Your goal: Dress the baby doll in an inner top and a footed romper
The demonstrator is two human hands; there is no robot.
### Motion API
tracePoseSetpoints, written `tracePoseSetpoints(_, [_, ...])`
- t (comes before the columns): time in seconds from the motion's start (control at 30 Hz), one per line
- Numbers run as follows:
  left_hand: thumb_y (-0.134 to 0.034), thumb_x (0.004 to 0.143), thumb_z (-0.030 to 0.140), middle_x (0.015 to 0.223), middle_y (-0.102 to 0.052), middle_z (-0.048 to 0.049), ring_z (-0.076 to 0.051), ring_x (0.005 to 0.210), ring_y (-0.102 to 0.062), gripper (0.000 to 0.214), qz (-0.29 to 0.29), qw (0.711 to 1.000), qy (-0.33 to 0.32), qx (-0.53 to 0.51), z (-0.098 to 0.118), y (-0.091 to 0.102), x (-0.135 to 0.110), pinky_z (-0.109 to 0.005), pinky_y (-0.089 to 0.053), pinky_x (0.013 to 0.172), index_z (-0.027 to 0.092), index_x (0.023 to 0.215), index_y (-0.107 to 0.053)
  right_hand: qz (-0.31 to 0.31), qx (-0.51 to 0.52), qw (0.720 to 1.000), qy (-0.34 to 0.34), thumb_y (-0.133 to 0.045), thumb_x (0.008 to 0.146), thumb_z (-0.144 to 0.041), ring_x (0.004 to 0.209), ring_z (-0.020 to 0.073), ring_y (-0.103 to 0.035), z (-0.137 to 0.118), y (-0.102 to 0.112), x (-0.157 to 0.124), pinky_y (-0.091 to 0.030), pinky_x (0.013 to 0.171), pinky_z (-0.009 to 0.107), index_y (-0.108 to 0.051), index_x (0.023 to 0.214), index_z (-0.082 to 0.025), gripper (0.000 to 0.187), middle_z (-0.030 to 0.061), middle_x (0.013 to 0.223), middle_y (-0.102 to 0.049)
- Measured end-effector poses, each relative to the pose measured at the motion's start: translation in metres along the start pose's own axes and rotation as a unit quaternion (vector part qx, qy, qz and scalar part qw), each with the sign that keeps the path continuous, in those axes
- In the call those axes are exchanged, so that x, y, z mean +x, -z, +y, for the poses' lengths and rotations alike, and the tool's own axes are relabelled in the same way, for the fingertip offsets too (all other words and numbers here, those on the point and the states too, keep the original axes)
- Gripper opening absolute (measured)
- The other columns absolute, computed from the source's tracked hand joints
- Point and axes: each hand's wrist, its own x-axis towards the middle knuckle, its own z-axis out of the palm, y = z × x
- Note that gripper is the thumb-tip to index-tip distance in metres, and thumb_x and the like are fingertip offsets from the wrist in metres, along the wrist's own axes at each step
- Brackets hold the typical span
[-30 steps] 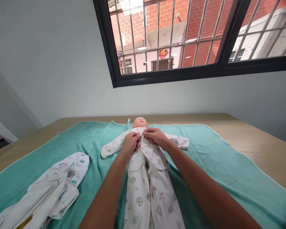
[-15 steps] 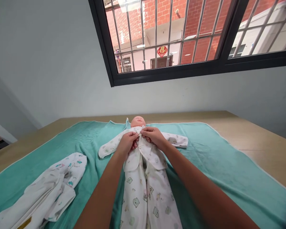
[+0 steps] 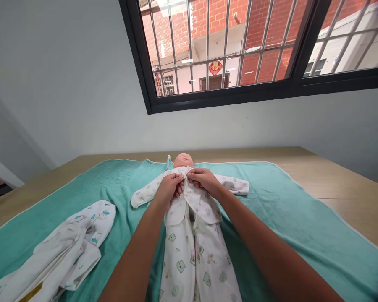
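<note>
A baby doll (image 3: 183,160) lies on its back, head toward the wall, its arms in long sleeves spread to both sides. It wears a white printed jacket (image 3: 204,206), parted below the chest, and matching white pants (image 3: 179,262). At the upper chest my left hand (image 3: 172,186) pinches the jacket's front edge from the left. Opposite it, my right hand (image 3: 203,178) pinches the other edge, its fingertips close to those of the left. The fastening between the fingertips is too small to make out.
A teal blanket (image 3: 280,218) covers most of the wooden table (image 3: 343,188). On the left lies a crumpled white printed baby garment (image 3: 69,247). Behind the table rises a grey wall (image 3: 82,84) with a dark-framed, barred window (image 3: 227,98).
Both hands stay at the upper chest with almost the same pinch. The whole view has shifted very slightly; doll and clothes lie as before.
</note>
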Motion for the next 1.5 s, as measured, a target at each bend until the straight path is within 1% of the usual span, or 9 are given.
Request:
tracePoseSetpoints(0.37, [-0.058,0.076,0.033,0.044,-0.047,0.0048,-0.005,0.036,-0.039,0.02,0.011,1.0,0.008,0.002,0.0,-0.002,0.002,-0.017,-0.025,0.038,0.018,0.065,-0.052,0.002,0.007,1.0,0.0,-0.068,0.072,-0.045,0.05,0.0072,-0.039,-0.006,-0.001,-0.003,-0.025,0.046,0.021,-0.063,0.067,-0.016,0.03,-0.001,0.061,-0.054])
tracePoseSetpoints(0.5, [-0.059,0.076,0.033,0.043,-0.047,0.0047,-0.005,0.035,-0.038,0.021,0.013,1.0,0.014,0.006,-0.002,-0.001,0.004,-0.018,-0.024,0.037,0.018,0.064,-0.052,-0.002,-0.002,1.0,0.002,-0.069,0.071,-0.04,0.05,0.0073,-0.041,-0.005,-0.001,-0.001,-0.027,0.046,0.021,-0.069,0.08,-0.016,0.025,-0.0002,0.066,-0.057])
tracePoseSetpoints(0.6, [-0.059,0.076,0.029,0.046,-0.048,0.0047,-0.005,0.037,-0.04,0.018,0.006,1.0,-0.004,0.002,-0.003,0.0,0.004,-0.017,-0.026,0.038,0.017,0.065,-0.053,0.005,-0.031,0.999,0.007,-0.069,0.071,-0.037,0.049,0.0072,-0.04,-0.002,-0.001,0.0,-0.028,0.045,0.022,-0.072,0.094,-0.018,0.03,-0.0003,0.066,-0.058])
tracePoseSetpoints(0.77, [-0.057,0.08,0.029,0.05,-0.049,0.0042,-0.005,0.04,-0.041,0.019,-0.008,1.0,-0.003,-0.011,-0.002,0.003,0.001,-0.016,-0.028,0.04,0.016,0.067,-0.053,0.008,-0.075,0.997,0.007,-0.067,0.073,-0.037,0.055,0.0091,-0.044,-0.004,-0.003,-0.003,-0.033,0.05,0.022,-0.075,0.096,-0.02,0.029,-0.0014,0.063,-0.057])
tracePoseSetpoints(0.97, [-0.056,0.079,0.026,0.058,-0.052,0.0034,-0.004,0.044,-0.046,0.016,0.003,0.999,-0.015,-0.047,-0.003,0.005,0.004,-0.016,-0.032,0.041,0.016,0.068,-0.051,0.049,-0.136,0.982,0.122,-0.063,0.076,-0.025,0.081,0.0151,-0.06,-0.008,-0.018,-0.003,-0.046,0.076,0.027,-0.074,0.093,-0.023,0.021,0.001,0.087,-0.068])
tracePoseSetpoints(1.13, [-0.055,0.079,0.025,0.057,-0.05,0.0045,-0.004,0.04,-0.045,0.014,0.024,0.998,-0.01,-0.055,-0.007,0.005,0.007,-0.016,-0.03,0.037,0.016,0.069,-0.05,0.097,-0.184,0.96,0.187,-0.063,0.076,-0.024,0.089,0.0168,-0.061,-0.009,-0.03,-0.003,-0.047,0.082,0.029,-0.072,0.087,-0.022,0.014,0.0024,0.095,-0.069])
tracePoseSetpoints(1.23, [-0.056,0.077,0.025,0.056,-0.049,0.0048,-0.005,0.039,-0.045,0.013,0.027,0.998,-0.01,-0.052,-0.007,0.004,0.007,-0.017,-0.03,0.036,0.017,0.069,-0.051,0.101,-0.187,0.967,0.141,-0.065,0.074,-0.029,0.087,0.0169,-0.063,-0.011,-0.032,-0.003,-0.047,0.079,0.028,-0.07,0.086,-0.022,0.015,0.0011,0.093,-0.07])
tracePoseSetpoints(1.37, [-0.056,0.075,0.025,0.054,-0.048,0.0048,-0.004,0.036,-0.04,0.017,0.039,0.998,-0.013,-0.042,-0.004,0.002,0.005,-0.017,-0.025,0.034,0.017,0.063,-0.048,0.167,-0.17,0.971,0.029,-0.059,0.079,-0.041,0.072,0.015,-0.062,-0.016,-0.029,0.001,-0.046,0.066,0.025,-0.064,0.076,-0.019,0.022,0.0003,0.076,-0.068])
tracePoseSetpoints(1.5, [-0.055,0.073,0.025,0.055,-0.048,0.0048,-0.003,0.037,-0.039,0.016,0.045,0.998,-0.019,-0.047,-0.002,0.0,0.002,-0.017,-0.024,0.034,0.017,0.062,-0.046,0.127,-0.247,0.958,-0.068,-0.053,0.081,-0.047,0.052,0.0131,-0.054,-0.02,-0.026,0.007,-0.038,0.053,0.025,-0.053,0.059,-0.019,0.036,0.0004,0.055,-0.06])
